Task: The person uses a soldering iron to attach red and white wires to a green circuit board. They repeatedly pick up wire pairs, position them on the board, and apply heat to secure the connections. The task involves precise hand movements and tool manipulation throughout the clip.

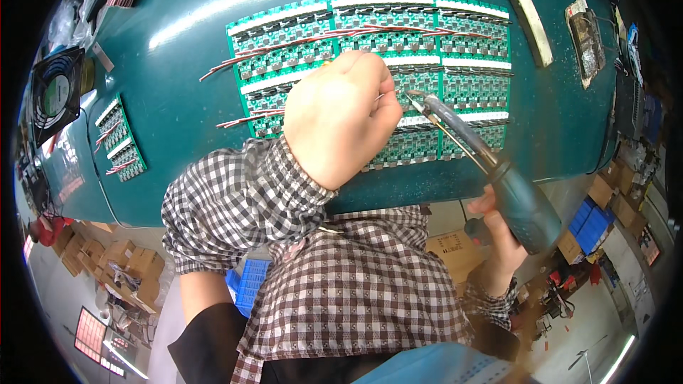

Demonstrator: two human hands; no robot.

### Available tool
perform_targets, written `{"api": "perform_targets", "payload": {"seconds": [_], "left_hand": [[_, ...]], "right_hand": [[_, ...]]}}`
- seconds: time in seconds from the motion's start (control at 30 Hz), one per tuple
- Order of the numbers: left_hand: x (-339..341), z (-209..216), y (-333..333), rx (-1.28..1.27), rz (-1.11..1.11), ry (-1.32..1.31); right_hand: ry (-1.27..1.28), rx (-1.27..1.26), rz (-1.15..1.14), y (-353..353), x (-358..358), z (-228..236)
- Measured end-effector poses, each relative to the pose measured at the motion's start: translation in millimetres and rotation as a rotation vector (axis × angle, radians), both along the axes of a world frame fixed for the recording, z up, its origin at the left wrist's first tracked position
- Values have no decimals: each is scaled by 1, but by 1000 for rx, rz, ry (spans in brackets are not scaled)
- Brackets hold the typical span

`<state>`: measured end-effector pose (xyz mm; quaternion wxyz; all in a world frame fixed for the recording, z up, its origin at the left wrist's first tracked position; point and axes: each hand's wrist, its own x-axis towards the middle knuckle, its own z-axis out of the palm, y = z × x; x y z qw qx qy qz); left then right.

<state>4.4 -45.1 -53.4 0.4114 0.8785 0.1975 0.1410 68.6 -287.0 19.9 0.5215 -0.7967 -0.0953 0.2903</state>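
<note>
Dark green, glossy tabletop (pixel 185 99) fills the upper half of the view, its near edge bowed by the lens; cardboard boxes (pixel 131 267) stand on the floor beyond it toward 8 o'clock, and blue bins (pixel 589 220) toward 4. Rows of green circuit boards (pixel 413 46) lie side by side on the surface between 11 and 2 o'clock, with red wires (pixel 384 28) running across them.

From 6 o'clock, the left hand (pixel 343 107) reaches over the boards, its grip narrow, thumb and forefinger drawn together; whether something is pinched there, I cannot tell. Toward 4 o'clock, the right hand (pixel 501 235) has its grip closed around the green handle of a soldering iron (pixel 526 203), which slants toward 10 o'clock. Its tip is over the boards, just beside the left fingertips; contact cannot be made out.

A smaller board (pixel 121 140) with wires lies apart at 9 o'clock, near a black fan (pixel 58 92). Toward 2 o'clock lies a long pale strip (pixel 525 11).
</note>
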Motion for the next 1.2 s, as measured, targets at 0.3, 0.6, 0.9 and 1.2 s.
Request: {"api": "perform_targets", "payload": {"seconds": [0.3, 0.6, 0.9, 1.2], "left_hand": [[0, -2, -1, 26, 3, -9], [1, -2, -2, 34, 12, 3], [2, 0, -1, 24, 6, 17], [2, 1, -2, 17, 17, 35]], "right_hand": [[-90, -94, 3, 6, -4, -3], [-33, -130, -14, 7, -5, 1], [-93, -78, 55, 6, 0, -1], [-70, -44, 10, 5, -2, 0]]}}
